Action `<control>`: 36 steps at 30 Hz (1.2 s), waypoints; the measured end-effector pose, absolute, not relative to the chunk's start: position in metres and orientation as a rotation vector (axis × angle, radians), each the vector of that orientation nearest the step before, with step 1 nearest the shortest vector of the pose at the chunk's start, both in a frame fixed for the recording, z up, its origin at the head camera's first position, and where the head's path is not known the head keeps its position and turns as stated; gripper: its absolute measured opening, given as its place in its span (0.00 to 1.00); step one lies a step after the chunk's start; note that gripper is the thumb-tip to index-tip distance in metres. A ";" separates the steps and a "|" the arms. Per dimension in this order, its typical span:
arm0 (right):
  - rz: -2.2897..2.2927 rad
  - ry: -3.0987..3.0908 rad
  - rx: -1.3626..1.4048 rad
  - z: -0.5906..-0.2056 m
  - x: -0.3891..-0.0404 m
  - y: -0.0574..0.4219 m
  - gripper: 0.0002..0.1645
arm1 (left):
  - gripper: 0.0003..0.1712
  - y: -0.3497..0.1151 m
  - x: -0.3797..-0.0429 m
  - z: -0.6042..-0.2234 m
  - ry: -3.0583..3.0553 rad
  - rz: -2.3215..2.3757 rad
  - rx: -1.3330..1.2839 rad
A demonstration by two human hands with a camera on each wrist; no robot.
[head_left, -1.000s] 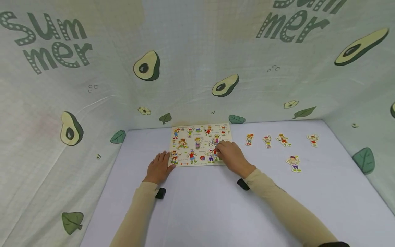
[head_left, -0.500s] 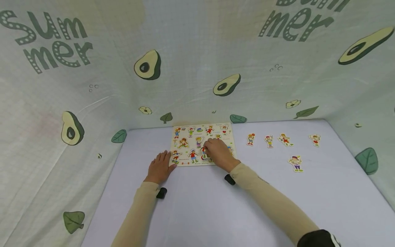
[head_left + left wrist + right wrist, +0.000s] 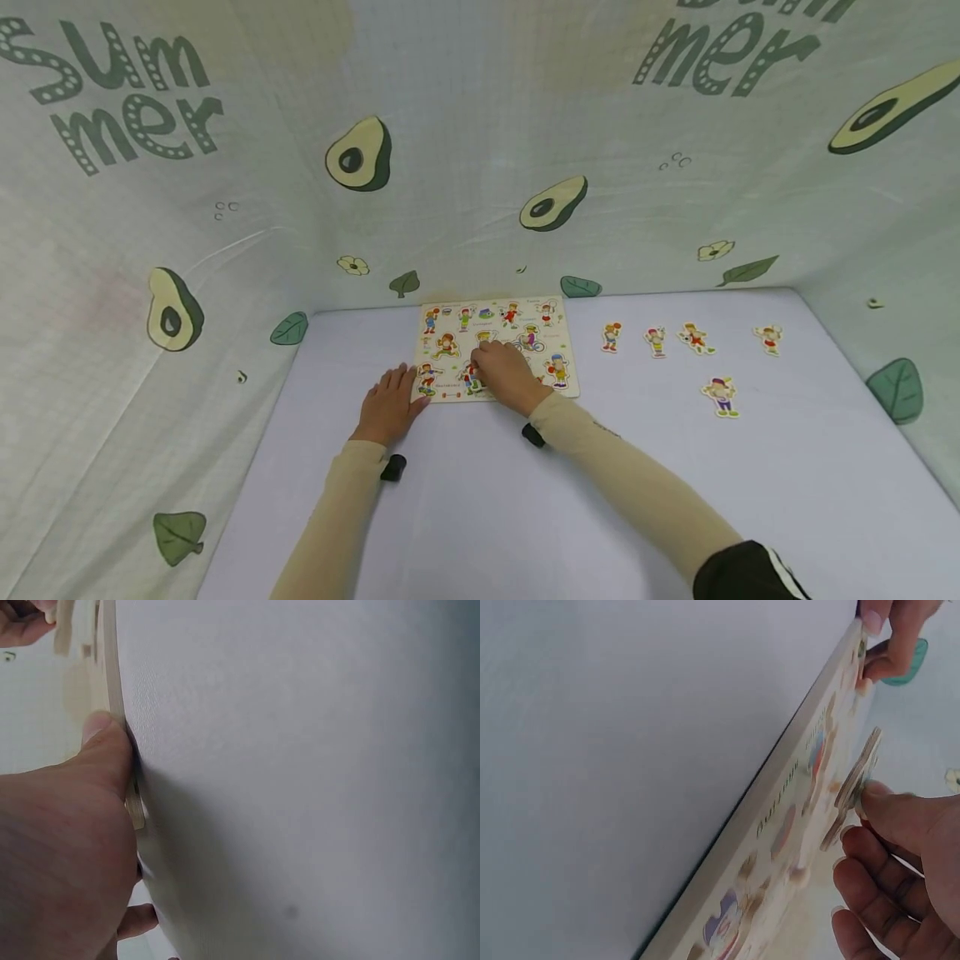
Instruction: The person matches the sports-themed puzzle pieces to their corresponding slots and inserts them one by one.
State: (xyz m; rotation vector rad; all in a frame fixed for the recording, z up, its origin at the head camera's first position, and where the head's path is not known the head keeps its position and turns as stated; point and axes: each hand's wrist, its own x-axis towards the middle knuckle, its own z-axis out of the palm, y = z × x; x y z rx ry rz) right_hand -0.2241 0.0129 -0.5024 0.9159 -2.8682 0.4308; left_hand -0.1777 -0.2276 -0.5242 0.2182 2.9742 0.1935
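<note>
A wooden puzzle board (image 3: 569, 387) printed with colourful sports figures lies at the back of the table. My left hand (image 3: 383, 408) rests at its front-left corner, with the thumb along the front edge and the fingers extended beside the left side. Above the board's middle, my right hand (image 3: 506, 375) pinches a thin wooden puzzle piece (image 3: 860, 769) between thumb and fingers. The right wrist view has this piece tilted and raised off the board; its printed face is mostly hidden. A piece with a figure in a blue cap (image 3: 557, 371) sits at the board's lower right.
Several loose puzzle pieces lie to the right, among them a football player (image 3: 696, 338), a figure with a red ball (image 3: 611, 337) and a purple-trousered figure (image 3: 722, 397). A cloth (image 3: 450, 150) printed with avocados hangs behind the white table (image 3: 465, 500).
My right hand has moved left across the board with the pinched piece, from the right edge to above the middle. My left hand stays at the corner.
</note>
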 end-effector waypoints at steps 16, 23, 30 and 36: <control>0.296 -2.894 0.930 -0.511 -0.229 0.000 0.08 | 0.42 -0.227 -0.180 -0.524 2.964 0.171 0.206; 0.305 -2.905 0.935 -0.510 -0.227 -0.003 0.08 | 0.42 -0.228 -0.180 -0.526 2.967 0.162 0.215; 0.296 -2.910 0.941 -0.509 -0.226 -0.005 0.06 | 0.42 -0.227 -0.179 -0.525 2.986 0.165 0.224; 0.284 -2.892 0.927 -0.509 -0.224 -0.006 0.04 | 0.42 -0.227 -0.179 -0.525 2.981 0.170 0.218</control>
